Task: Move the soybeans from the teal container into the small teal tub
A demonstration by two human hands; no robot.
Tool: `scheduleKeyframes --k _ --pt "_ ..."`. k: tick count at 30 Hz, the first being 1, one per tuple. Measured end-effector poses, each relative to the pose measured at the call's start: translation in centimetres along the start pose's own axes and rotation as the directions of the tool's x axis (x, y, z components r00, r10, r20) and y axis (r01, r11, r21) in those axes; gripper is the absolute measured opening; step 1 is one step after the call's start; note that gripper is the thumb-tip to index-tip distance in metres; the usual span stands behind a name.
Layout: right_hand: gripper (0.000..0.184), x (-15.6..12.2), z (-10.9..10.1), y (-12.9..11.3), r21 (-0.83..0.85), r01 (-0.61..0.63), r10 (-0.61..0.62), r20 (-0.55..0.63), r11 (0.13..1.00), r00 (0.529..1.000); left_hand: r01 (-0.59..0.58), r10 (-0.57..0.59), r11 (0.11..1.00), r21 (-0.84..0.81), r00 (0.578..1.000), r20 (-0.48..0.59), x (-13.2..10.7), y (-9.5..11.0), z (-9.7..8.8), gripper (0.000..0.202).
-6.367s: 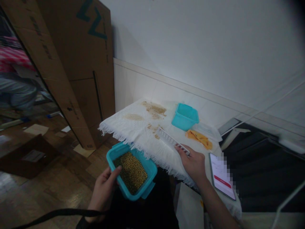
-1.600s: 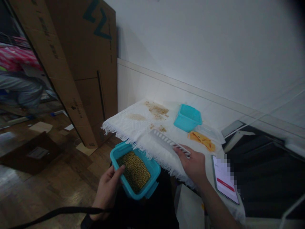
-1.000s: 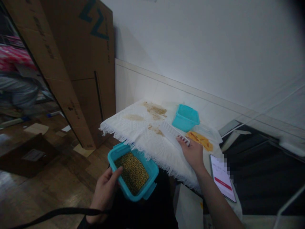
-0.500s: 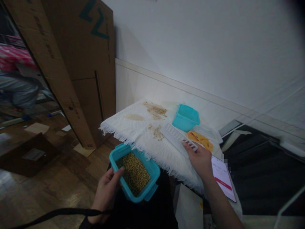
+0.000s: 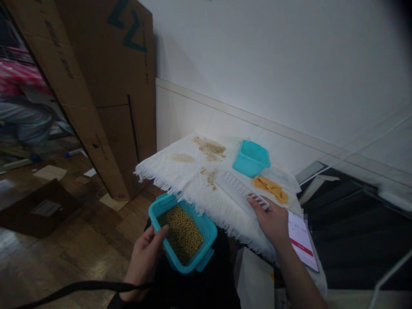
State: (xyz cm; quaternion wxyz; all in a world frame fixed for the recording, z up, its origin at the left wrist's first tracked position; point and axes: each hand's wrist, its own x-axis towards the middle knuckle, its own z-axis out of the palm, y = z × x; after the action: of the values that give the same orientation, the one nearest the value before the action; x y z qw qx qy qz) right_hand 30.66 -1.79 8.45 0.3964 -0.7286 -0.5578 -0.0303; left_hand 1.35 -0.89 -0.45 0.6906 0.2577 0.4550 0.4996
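Observation:
My left hand [image 5: 146, 253] grips the near left rim of a turquoise plastic container [image 5: 210, 235], thumb over the edge. Yellowish beans [image 5: 185, 231] fill its lower part, and it is held just below the cloth's fringed edge. In my right hand [image 5: 270, 219] is a white slotted plastic tray [image 5: 234, 186], pinched at its near end and held low over the white cloth [image 5: 183, 176]. Scattered beans [image 5: 210, 178] lie beside the tray's far end. Farther back are a larger heap of beans [image 5: 214, 148] and a pale powdery patch [image 5: 182, 158].
A second turquoise container [image 5: 249, 159] stands near the wall, beside a yellow cloth [image 5: 270, 189] and a clear lid [image 5: 283, 178]. A lit phone [image 5: 302, 242] lies by my right forearm. A tall cardboard box [image 5: 112, 94] stands at left. Someone's grey-clad leg [image 5: 25, 120] shows beyond it.
My right hand and the slotted tray have shifted slightly toward me and to the right over the cloth. The bean container in my left hand has barely moved.

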Motion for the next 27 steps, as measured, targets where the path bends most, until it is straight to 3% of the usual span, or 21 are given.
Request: scheduleKeyframes --k 9,16,27 --pt "0.038 -0.1 -0.2 -1.5 -0.059 0.062 -0.059 0.043 0.996 0.997 -0.014 0.014 0.999 0.03 1.0 -0.016 0.2 0.0 0.0 0.023" --pt "0.036 -0.2 -0.1 -1.6 -0.029 0.068 -0.066 0.071 0.997 0.995 -0.012 0.012 1.0 0.012 1.0 -0.012 -0.1 0.2 0.3 0.031" --pt "0.036 -0.3 0.6 -2.1 0.035 0.069 -0.072 0.111 0.997 0.991 -0.023 0.023 0.999 0.035 1.0 0.003 0.2 -0.1 0.0 0.028"
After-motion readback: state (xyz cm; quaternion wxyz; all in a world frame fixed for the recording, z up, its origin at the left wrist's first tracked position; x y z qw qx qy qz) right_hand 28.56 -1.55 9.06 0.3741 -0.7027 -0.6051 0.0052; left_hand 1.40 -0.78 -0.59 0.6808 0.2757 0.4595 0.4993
